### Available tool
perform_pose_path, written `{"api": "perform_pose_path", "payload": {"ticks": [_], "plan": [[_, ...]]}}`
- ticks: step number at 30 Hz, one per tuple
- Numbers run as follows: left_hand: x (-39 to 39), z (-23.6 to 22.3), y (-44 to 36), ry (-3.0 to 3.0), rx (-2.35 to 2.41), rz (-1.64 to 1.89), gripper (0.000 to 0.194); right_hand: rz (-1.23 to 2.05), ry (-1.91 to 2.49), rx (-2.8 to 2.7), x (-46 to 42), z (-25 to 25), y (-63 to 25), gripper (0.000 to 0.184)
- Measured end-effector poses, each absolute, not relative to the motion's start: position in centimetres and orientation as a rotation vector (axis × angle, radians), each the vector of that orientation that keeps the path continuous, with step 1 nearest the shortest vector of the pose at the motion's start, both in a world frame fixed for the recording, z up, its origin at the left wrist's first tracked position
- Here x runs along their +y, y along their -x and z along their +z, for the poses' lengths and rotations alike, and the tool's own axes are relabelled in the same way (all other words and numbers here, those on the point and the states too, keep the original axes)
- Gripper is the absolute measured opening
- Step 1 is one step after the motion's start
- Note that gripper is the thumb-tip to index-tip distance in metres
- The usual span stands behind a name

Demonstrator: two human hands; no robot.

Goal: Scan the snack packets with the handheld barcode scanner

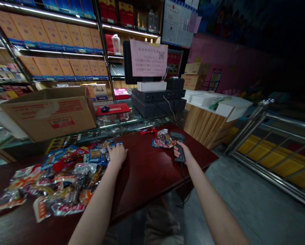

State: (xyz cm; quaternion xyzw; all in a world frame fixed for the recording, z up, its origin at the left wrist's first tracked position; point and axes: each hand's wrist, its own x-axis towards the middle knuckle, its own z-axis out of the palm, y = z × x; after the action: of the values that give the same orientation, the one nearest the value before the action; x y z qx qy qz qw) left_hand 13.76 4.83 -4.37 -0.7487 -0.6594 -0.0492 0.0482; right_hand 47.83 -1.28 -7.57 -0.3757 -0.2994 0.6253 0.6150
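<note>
Dark red table (144, 170) abuts glass counter (111, 127); metal railing (277, 149) at right. Left hand (117, 154) rests on packets (65, 180), grip indeterminate; right hand (184, 153) grips scanner (180, 149).

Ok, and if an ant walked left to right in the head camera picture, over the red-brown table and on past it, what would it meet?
Big pile of packets → left hand at its edge → little pile of packets → dark scanner in the right hand → metal railing.
</note>
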Motion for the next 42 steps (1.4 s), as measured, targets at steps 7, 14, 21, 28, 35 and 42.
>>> {"api": "perform_pose_path", "payload": {"ticks": [7,14,21,28,35,42], "plan": [[8.2,-3.1,-20.1,2.454,-1.714,-0.481,0.034,1.458,0.869,-0.690,-1.0,-8.5,-48.0,0.040],[15.1,-5.1,-26.3,2.669,-1.849,-0.692,0.040,1.488,0.859,-0.703,-0.6,-8.9,-48.1,0.040],[16.3,-6.6,-27.5,2.646,-1.951,-0.716,0.044,1.544,0.849,-0.730,-0.3,-8.8,-48.4,0.040],[16.3,-6.2,-27.1,2.807,-2.023,-0.642,0.047,1.546,0.850,-0.700,-0.5,-8.5,-48.4,0.035],[12.7,-6.4,-22.8,3.024,-1.970,-0.904,0.037,1.506,0.854,-0.708,-0.6,-7.7,-48.3,0.030],[8.2,-7.2,-18.1,2.995,-1.607,-1.750,0.054,1.497,0.852,-0.743,-1.6,-6.7,-45.7,0.031]]}}
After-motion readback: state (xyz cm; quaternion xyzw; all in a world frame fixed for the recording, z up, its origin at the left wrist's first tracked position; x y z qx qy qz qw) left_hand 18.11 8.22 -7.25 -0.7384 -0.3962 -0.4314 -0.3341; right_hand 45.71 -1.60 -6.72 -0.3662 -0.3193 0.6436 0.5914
